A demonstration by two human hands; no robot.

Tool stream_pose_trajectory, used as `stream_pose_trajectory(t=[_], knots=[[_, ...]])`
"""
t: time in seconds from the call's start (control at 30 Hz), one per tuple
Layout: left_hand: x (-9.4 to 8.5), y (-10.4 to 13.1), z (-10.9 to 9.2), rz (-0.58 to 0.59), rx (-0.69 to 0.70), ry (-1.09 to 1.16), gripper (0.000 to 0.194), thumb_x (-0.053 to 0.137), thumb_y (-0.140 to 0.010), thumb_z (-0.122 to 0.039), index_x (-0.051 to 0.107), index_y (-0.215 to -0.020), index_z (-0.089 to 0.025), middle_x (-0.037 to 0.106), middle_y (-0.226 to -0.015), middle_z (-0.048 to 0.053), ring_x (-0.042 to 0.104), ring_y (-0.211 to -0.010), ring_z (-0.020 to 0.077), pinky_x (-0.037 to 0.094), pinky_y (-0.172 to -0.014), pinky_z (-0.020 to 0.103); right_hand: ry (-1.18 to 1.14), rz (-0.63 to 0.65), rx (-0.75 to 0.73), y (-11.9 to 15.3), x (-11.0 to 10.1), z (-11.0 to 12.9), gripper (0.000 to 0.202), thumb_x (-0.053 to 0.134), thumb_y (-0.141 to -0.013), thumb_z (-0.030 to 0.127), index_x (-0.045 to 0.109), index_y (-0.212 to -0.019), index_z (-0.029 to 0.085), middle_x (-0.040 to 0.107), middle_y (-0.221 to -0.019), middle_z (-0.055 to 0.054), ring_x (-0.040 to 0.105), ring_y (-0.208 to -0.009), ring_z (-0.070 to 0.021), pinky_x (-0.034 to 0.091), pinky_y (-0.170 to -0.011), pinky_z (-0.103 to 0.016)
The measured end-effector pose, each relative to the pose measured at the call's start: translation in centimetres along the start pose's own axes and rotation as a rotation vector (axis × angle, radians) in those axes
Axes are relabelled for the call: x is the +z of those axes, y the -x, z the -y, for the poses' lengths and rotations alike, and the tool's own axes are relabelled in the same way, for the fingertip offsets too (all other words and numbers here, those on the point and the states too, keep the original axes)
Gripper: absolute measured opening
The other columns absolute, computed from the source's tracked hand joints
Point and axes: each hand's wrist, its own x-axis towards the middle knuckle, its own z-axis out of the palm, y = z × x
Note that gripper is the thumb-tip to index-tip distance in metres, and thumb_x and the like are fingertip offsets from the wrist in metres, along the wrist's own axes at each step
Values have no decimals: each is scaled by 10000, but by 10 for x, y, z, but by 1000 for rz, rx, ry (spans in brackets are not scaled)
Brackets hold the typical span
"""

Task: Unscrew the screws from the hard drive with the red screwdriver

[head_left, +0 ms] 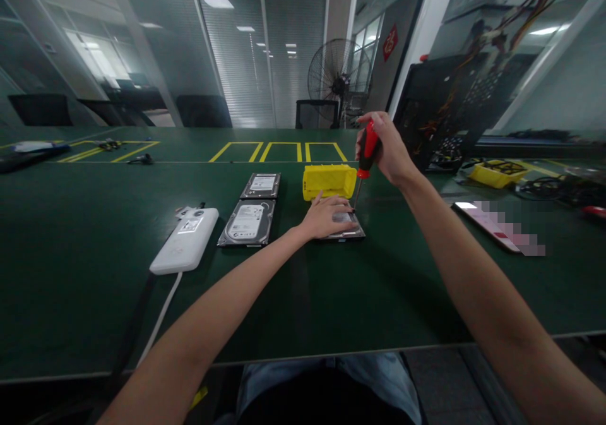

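My right hand (pixel 386 150) is wrapped round the red and black handle of a screwdriver (pixel 368 149). The screwdriver stands nearly upright, its shaft running down to the far right corner of a hard drive (pixel 353 230). Across the top of that drive lies my left hand (pixel 327 215), fingers spread, hiding much of it. Just behind is a yellow plastic bin (pixel 330 180). To the left, two more hard drives lie label up, one nearer (pixel 247 223) and one farther (pixel 262 185).
A white power strip (pixel 185 240) with a cable lies at left. At right are a phone (pixel 487 226), another yellow bin (pixel 497 173) with parts in it, dark cables (pixel 549 188) and an open computer case (pixel 438 109). Yellow tape marks the green table (pixel 303 305).
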Motion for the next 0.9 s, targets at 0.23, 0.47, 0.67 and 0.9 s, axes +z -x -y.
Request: stream_pose_trajectory(t=[0.23, 0.47, 0.67, 0.9], knots=[[2, -1, 0, -11, -9, -6, 535, 381, -827, -630, 571, -1185, -280, 482, -1342, -16, 382, -1282, 222, 27, -1138, 478, 27, -16, 4, -2, 1, 4, 448, 566, -699, 660, 519, -943, 287, 528, -770, -2, 587, -685, -142, 539, -615, -318], [3, -1, 2, -10, -18, -3, 558, 362, -824, -648, 570, -1187, -279, 478, -1345, -19, 374, -1287, 223, 35, -1138, 479, 54, -24, 21, 2, 0, 7, 431, 610, -701, 594, 480, -987, 299, 547, -756, 2, 570, -637, -139, 535, -646, -352], [1, 0, 2, -9, -7, 9, 572, 351, -825, -656, 569, -1187, -270, 474, -1348, -13, 387, -1273, 222, 41, -1135, 488, 66, -42, 18, 0, -3, 2, 439, 608, -690, 621, 491, -965, 300, 532, -725, 10, 559, -607, -130, 522, -596, -327], [-1, 1, 0, -4, -4, 30, 596, 348, -819, -669, 571, -1188, -257, 476, -1347, 0, 394, -1268, 223, 38, -1136, 485, 17, -65, 41, -1, -4, 1, 406, 474, -763, 659, 499, -858, 265, 501, -702, 1, 534, -588, -123, 480, -538, -291]])
